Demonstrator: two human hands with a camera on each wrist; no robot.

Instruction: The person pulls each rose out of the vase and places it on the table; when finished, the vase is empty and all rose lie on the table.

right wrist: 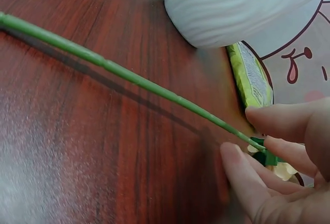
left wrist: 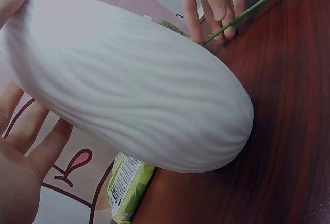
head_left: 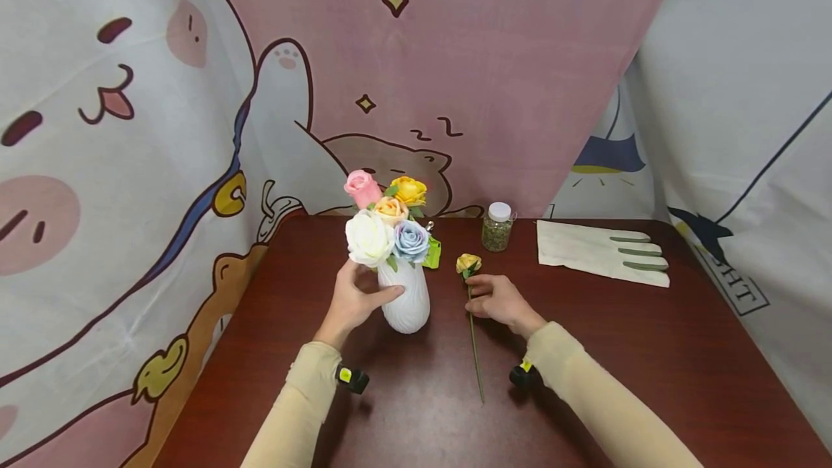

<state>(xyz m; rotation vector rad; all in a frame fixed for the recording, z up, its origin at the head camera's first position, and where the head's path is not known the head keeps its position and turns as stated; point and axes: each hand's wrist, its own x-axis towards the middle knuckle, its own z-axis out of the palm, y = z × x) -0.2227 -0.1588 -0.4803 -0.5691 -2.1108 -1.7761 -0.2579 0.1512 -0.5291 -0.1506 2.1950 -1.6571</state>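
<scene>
A white ribbed vase (head_left: pixel 406 302) stands on the table with pink, yellow, peach, white and blue roses (head_left: pixel 390 219) in it. My left hand (head_left: pixel 354 302) holds the vase near its neck, thumb across the front; its other fingers (left wrist: pixel 50 147) show at the far side in the left wrist view. To the right of the vase, a single yellow rose (head_left: pixel 468 263) has its long green stem (head_left: pixel 477 360) pointing toward me. My right hand (head_left: pixel 500 302) has its fingers around that stem just below the bloom. How firmly they pinch it is hard to see.
Behind the vase is a green packet (head_left: pixel 432 253). A clear jar with a white lid (head_left: pixel 497 228) stands at the back, and pale gloves (head_left: pixel 601 251) lie to its right on the dark red table (head_left: pixel 650 381). Printed cloth hangs along the back and sides.
</scene>
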